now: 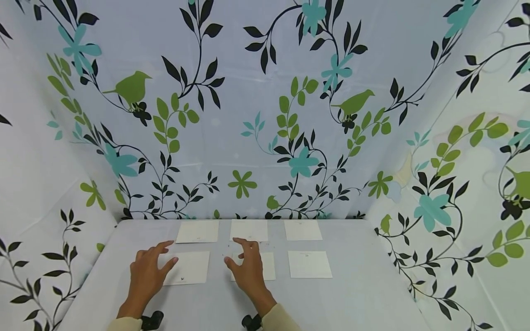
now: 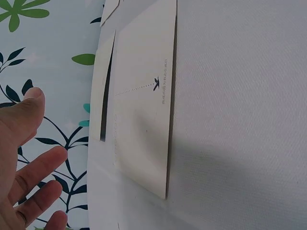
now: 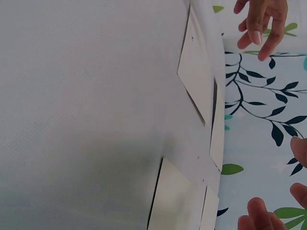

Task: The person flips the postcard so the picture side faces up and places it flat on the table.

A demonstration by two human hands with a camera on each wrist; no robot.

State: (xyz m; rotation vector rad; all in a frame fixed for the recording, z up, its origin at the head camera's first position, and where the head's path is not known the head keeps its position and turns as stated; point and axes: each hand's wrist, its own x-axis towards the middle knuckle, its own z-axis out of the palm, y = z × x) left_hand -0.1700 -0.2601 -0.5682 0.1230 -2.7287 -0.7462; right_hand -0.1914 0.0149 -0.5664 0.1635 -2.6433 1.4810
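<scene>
My left hand [image 1: 146, 275] hovers at the left edge of the front-left card [image 1: 191, 269], thumb and fingers spread apart with nothing between them. In the left wrist view that off-white card [image 2: 144, 110] bears a small dark mark, a dotted line and tiny print near one edge. Over the front-middle card [image 1: 268, 265] hangs my right hand [image 1: 250, 270], fingers loosely bent and holding nothing; it hides part of that card. Both hands [image 3: 265, 24] appear raised above the tabletop in the right wrist view, where the right hand's fingers [image 3: 259, 213] show at the lower right.
Behind lie the back-left card [image 1: 198, 231], back-middle card [image 1: 249, 229] and back-right card [image 1: 303, 230]. A front-right card [image 1: 310, 265] completes the front row. The pale table [image 1: 348, 294] meets a patterned cloth [image 1: 248, 138] at its back edge, with cloth on both sides.
</scene>
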